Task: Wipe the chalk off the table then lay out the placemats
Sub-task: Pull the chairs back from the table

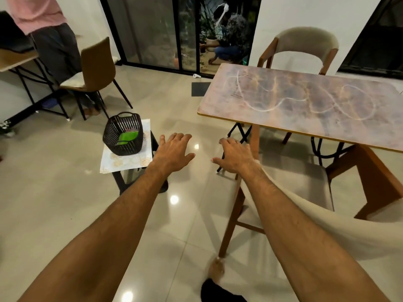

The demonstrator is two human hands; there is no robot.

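Note:
The table (218, 110) stands at the right, its mottled top covered with looping white chalk lines (268, 105). To its left a small stool carries pale patterned placemats (124, 164) with a black basket (123, 134) on top. Inside the basket lies a green cloth (128, 137). My left hand (174, 149) hovers in the air just right of the stool, fingers spread and holding nothing. My right hand (234, 153) is stretched out beside it, left of the table's near corner, fingers relaxed and holding nothing.
A beige chair (305, 203) with wooden legs is tucked at the table's near side under my right arm; another chair (305, 44) stands at the far side. A person (50, 29) stands by a brown chair (98, 68) and desk at the far left. Glossy tiled floor lies between.

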